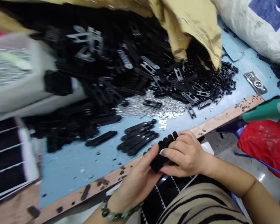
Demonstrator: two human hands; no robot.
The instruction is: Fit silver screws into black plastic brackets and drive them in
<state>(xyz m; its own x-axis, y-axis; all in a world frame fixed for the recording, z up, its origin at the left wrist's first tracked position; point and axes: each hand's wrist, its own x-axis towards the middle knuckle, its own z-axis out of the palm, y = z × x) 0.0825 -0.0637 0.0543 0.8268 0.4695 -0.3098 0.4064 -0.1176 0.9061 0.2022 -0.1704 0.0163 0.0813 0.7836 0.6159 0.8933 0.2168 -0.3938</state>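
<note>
A stack of flat black plastic strips (159, 159) with rounded ends sits between my two hands, just over the table's front edge. My left hand (140, 174), a beaded bracelet at its wrist, wraps round the stack from the left, thumb on top. From the right, my right hand (183, 154) closes its fingers on the same stack's upper end. Close by on the blue table lie several black strips (138, 137) fanned side by side. One more black strip (101, 138) rests alone to their left.
A heap of loose black parts (135, 65) fills the back, below yellow sacking (191, 25). Small silvery discs (154, 107) lie before it. At left stands a pale container (37, 71); a wooden strip (226, 113) edges the table. A red bag (266, 146) hangs right.
</note>
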